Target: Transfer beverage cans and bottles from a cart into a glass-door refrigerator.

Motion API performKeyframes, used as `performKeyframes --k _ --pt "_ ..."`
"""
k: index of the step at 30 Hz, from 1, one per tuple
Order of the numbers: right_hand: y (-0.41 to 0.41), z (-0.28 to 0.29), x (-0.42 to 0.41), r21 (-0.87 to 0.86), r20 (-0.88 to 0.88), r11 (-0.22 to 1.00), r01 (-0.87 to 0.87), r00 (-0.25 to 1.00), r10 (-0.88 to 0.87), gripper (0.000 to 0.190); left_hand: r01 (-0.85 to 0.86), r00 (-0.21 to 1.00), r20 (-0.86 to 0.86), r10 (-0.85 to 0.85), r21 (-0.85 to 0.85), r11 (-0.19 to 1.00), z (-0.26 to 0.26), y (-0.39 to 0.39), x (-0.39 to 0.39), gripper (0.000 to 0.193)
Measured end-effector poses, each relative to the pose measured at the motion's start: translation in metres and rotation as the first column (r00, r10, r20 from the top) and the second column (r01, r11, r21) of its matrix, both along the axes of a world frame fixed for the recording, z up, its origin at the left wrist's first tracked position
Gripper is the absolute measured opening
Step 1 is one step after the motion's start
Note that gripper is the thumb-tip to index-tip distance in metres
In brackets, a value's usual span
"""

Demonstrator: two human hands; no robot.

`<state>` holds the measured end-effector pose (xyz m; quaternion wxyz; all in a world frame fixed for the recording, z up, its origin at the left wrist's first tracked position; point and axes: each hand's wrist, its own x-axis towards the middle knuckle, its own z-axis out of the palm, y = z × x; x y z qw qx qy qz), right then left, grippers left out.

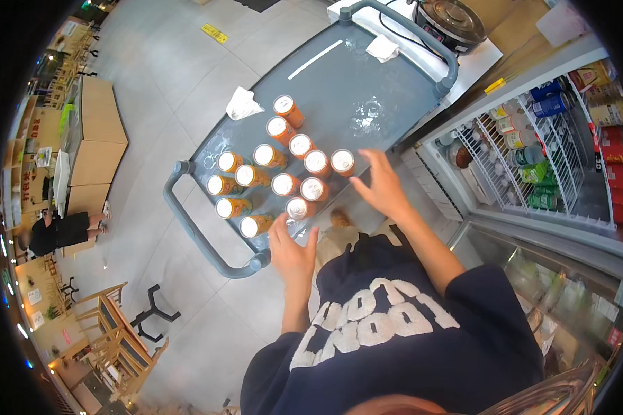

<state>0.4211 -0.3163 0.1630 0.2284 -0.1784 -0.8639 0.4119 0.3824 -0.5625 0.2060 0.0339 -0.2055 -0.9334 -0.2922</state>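
Several orange drink cans with silver tops stand upright on a grey cart top. My right hand is beside the rightmost can, its thumb and fingers apart at the can's right side. Whether it touches that can is hard to tell. Near the cart's front edge, my left hand has its fingers spread just below a can. Another can with a yellow-green lower part stands to the left of those fingertips. Neither hand holds anything.
White crumpled tissues lie on the cart's left edge. Wet patches shine on its surface. An open fridge with wire racks of bottles and cans stands at right. An electric pot sits behind. A person stands far left.
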Motion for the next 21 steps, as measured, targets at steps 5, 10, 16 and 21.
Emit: performKeyframes --k 5,10,16,21 --pt "-0.019 -0.026 -0.039 0.083 0.096 0.994 -0.075 0.993 0.067 0.069 -0.074 0.971 0.221 0.093 -0.09 0.993 -0.027 -0.022 -0.017 0.082" --pt "-0.007 -0.047 -0.034 -0.27 0.167 0.932 0.242 0.965 -0.202 0.067 -0.067 0.966 0.249 0.066 -0.004 0.998 -0.049 -0.023 -0.03 0.082" --pt "0.03 -0.033 0.027 -0.923 0.042 0.336 0.185 0.919 -0.391 0.054 -0.058 0.971 0.236 0.045 0.048 0.997 -0.073 -0.02 -0.037 0.075" --pt "0.038 -0.025 0.075 -0.984 0.0 0.154 0.085 0.874 -0.486 0.047 -0.039 0.972 0.235 -0.018 0.237 0.971 -0.103 -0.014 -0.038 0.071"
